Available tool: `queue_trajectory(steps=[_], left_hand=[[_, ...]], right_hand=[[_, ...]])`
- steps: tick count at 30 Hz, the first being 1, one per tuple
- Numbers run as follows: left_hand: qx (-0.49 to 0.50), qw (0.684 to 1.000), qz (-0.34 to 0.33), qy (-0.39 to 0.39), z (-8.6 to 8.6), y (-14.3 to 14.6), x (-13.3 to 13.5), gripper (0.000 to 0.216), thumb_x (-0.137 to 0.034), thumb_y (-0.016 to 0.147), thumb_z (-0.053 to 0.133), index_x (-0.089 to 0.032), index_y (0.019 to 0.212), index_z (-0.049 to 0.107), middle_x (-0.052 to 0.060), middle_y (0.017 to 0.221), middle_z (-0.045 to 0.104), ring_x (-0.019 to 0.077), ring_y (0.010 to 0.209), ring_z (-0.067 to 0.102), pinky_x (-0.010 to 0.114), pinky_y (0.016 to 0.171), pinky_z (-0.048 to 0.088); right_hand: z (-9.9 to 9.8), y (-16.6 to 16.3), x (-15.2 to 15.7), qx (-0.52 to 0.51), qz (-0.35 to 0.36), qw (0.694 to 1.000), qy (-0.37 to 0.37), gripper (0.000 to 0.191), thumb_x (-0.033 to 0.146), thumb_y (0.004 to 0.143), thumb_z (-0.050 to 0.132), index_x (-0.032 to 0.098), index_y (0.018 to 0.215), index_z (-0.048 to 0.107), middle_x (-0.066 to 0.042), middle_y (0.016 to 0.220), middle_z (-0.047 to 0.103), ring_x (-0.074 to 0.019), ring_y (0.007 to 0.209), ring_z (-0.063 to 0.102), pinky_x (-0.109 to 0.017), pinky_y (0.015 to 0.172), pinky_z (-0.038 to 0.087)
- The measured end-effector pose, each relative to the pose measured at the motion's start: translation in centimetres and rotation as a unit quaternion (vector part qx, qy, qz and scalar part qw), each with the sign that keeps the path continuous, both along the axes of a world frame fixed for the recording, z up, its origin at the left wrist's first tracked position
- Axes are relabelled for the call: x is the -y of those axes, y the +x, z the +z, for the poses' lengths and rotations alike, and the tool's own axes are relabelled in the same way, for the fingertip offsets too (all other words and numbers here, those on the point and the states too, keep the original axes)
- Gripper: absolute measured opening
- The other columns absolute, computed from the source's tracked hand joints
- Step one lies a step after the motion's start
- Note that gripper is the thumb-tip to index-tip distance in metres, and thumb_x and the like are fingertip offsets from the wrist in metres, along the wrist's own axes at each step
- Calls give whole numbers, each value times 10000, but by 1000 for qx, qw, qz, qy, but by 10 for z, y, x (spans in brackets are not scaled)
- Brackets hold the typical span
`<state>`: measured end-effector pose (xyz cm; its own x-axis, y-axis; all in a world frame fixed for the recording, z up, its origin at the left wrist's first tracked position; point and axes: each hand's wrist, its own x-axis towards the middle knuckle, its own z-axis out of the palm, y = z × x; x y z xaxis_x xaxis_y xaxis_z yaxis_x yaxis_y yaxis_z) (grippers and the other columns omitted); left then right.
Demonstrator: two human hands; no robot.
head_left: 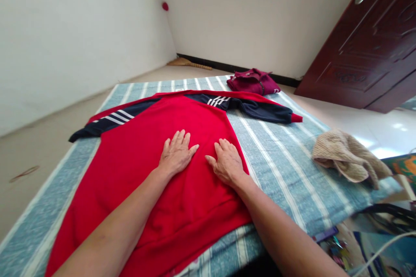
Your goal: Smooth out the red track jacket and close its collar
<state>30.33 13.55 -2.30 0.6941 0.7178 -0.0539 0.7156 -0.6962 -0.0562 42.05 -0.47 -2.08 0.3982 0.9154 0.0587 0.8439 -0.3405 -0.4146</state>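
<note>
A red sweatshirt (136, 173) with navy sleeves and white stripes lies spread flat on a bed covered by a blue-and-white striped sheet (279, 164). My left hand (177, 153) rests palm down on the middle of the red fabric, fingers stretched out. My right hand (227, 162) lies flat beside it, close to the garment's right edge, fingers also extended. Neither hand holds anything. Both sleeves are spread outward, one to the left and one to the right.
A folded maroon garment (253, 81) sits at the bed's far end. A beige knitted piece (347, 156) lies on the right side of the bed. A dark wooden door (370, 47) stands at the right. A broom (190, 64) lies on the floor by the far wall.
</note>
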Motion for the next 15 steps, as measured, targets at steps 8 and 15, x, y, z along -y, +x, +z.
queue_trajectory(steps=[8,15], left_hand=[[8,1000,-15,20,-3,-1,0,630,-468,944,260,-74,1432,322,151,1515,250,274,1406,188,478,1099,216],[-6,1000,-18,10,1,-4,2,576,-375,943,275,-86,1441,306,131,1524,231,257,1412,172,464,1108,206]], right_hand=[[29,-8,-9,15,30,999,-3,687,581,907,359,47,1327,460,-226,1424,393,-357,1330,320,-491,1069,266],[24,-3,-46,27,59,998,-7,745,617,911,287,38,1362,410,-240,1456,339,-341,1363,267,-500,1077,238]])
